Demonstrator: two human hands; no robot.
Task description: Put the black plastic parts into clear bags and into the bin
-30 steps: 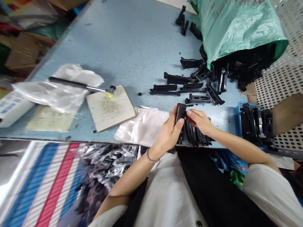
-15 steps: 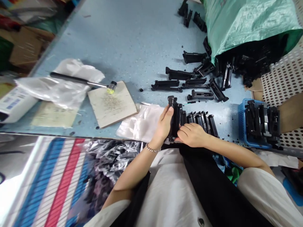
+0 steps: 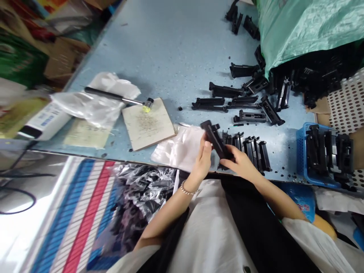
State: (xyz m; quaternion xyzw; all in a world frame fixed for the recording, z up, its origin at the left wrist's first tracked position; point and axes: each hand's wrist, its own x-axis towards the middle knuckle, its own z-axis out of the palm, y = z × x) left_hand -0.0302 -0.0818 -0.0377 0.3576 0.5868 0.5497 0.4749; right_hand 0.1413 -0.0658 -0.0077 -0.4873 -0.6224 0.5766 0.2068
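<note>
A long black plastic part (image 3: 217, 142) is held at a tilt between my two hands near the table's front edge. My left hand (image 3: 203, 157) is closed on its upper left side, the thumb lying along it. At the lower right end, my right hand (image 3: 239, 162) grips the part between thumb and fingers. Right behind my right hand stands a row of similar black parts (image 3: 257, 153), packed side by side. White plastic bags (image 3: 182, 149) lie flat to the left of my left hand.
A hammer (image 3: 113, 95) with a yellow tip rests across a wooden board (image 3: 146, 127) and clear plastic. Loose black parts (image 3: 250, 116) lie farther back, beside a green sack (image 3: 301, 30) spilling more. At right stands a blue basket (image 3: 302, 151) of parts. Wrapped parts (image 3: 142, 189) sit below the table edge.
The black part has gone from nearly upright to tilted, its lower end swung right. My right hand has shifted from beside the row onto that lower end. The camera view has moved a little left.
</note>
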